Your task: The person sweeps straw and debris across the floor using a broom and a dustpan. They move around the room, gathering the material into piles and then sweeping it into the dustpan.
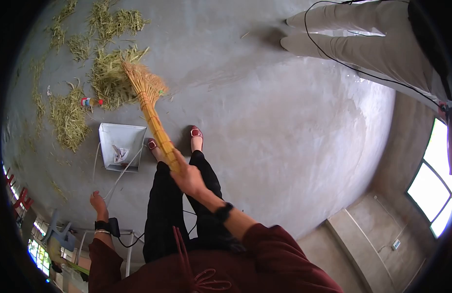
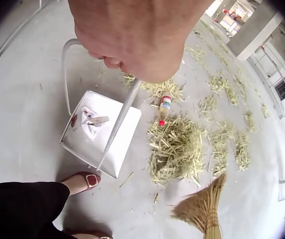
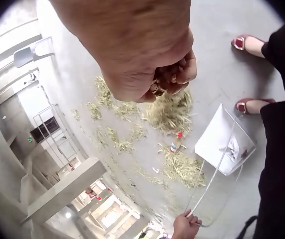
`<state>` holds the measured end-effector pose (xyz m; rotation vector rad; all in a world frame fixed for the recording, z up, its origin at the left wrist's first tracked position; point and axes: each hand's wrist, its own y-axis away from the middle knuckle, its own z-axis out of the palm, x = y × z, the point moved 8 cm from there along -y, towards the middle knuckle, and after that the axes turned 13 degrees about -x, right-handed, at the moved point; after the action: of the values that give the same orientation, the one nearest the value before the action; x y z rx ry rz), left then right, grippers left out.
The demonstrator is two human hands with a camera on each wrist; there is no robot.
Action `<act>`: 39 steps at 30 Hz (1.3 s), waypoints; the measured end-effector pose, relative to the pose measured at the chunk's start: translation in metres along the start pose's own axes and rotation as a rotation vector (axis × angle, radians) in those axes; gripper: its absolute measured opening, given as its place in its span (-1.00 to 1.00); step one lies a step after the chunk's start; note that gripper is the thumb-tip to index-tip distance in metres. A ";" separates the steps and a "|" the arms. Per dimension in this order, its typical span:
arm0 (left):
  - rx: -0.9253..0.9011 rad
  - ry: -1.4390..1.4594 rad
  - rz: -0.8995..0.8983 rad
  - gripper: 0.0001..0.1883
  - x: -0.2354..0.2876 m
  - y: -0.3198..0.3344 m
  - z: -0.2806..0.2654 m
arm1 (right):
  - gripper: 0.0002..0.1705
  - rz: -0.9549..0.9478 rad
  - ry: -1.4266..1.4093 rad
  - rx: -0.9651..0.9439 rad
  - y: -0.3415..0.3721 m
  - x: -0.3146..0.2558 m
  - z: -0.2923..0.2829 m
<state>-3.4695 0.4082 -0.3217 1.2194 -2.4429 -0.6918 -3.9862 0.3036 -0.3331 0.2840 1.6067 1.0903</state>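
My right hand (image 1: 189, 179) grips the yellow handle of a straw broom (image 1: 152, 117), whose bristles meet the edge of a straw pile (image 1: 111, 78). My left hand (image 1: 99, 202) holds the thin white wire handle of a dustpan (image 1: 122, 146), fingers curled round it in the left wrist view. The white pan rests on the floor beside my left shoe, with crumpled litter (image 2: 92, 122) inside. A small bottle (image 2: 165, 107) with a red cap and label lies on the straw, just beyond the pan. In the right wrist view, my own hand hides most of the broom.
More straw clumps (image 1: 69, 119) are scattered over the grey floor (image 1: 284, 136) at the left and far left. Another person in light trousers (image 1: 362, 44) stands at the upper right, a black cable (image 1: 333, 53) hanging beside them. A concrete pillar (image 2: 254, 32) stands farther off.
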 end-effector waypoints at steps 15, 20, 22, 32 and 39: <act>0.006 0.116 -0.042 -0.65 -0.008 -0.004 0.006 | -0.22 0.376 0.348 0.804 -0.006 0.132 -0.332; 0.030 0.077 -0.055 -0.67 -0.010 0.002 0.006 | -0.17 0.240 -0.089 0.694 -0.075 0.144 -0.330; -0.024 0.103 -0.123 -0.68 -0.004 0.002 0.005 | -0.14 0.159 0.222 0.600 -0.095 0.141 -0.289; 0.008 0.122 -0.067 -0.67 0.013 -0.001 0.007 | -0.20 0.211 0.532 0.648 0.010 0.089 -0.270; 0.014 0.108 -0.076 -0.65 -0.010 -0.009 0.010 | -0.17 0.253 0.417 0.764 -0.057 0.113 -0.347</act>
<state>-3.4623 0.4139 -0.3355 1.3258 -2.3280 -0.6129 -4.3071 0.1776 -0.4647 0.8208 2.3795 0.6931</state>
